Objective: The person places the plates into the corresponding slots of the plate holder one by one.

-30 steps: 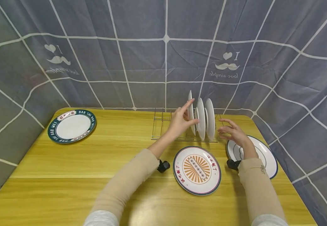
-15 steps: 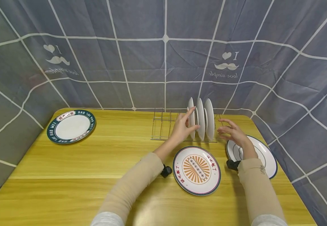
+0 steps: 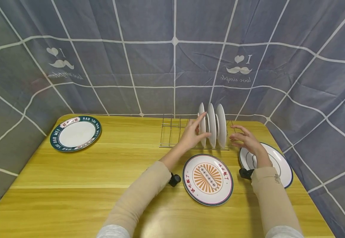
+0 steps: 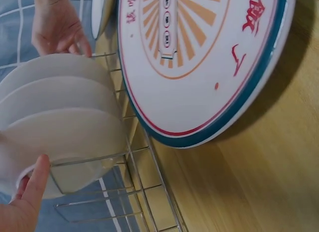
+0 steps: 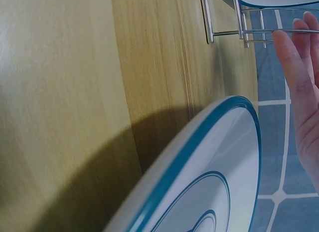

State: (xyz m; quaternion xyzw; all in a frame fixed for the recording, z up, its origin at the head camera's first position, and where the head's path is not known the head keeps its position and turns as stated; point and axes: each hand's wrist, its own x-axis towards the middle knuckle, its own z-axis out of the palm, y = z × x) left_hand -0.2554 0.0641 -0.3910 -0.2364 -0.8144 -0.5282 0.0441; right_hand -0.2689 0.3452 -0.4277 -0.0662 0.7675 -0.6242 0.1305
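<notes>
Three white plates stand on edge in a wire dish rack (image 3: 170, 145) at the back of the table. My left hand (image 3: 190, 134) holds the leftmost plate (image 3: 202, 124), with thumb and forefinger spread along it. In the left wrist view, a fingertip of the left hand (image 4: 30, 199) lies against that plate (image 4: 70, 137) near its foot ring. The middle plate (image 3: 212, 125) and the right plate (image 3: 221, 125) lean close by. At the rack's right end, my right hand (image 3: 247, 141) has loosely bent fingers and grips nothing; a fingertip is at a rack wire in the right wrist view.
A plate with an orange sunburst (image 3: 208, 179) lies flat in front of the rack. Partly under the right forearm is a blue-rimmed plate (image 3: 280, 165). A green-rimmed plate (image 3: 76, 132) lies at the far left. A grey checked cloth (image 3: 148, 66) hangs behind the table.
My left hand has lowered the leftmost plate into the rack, level with the two others, shifting slightly down. Over the last half second little moves. The right hand stays where it was.
</notes>
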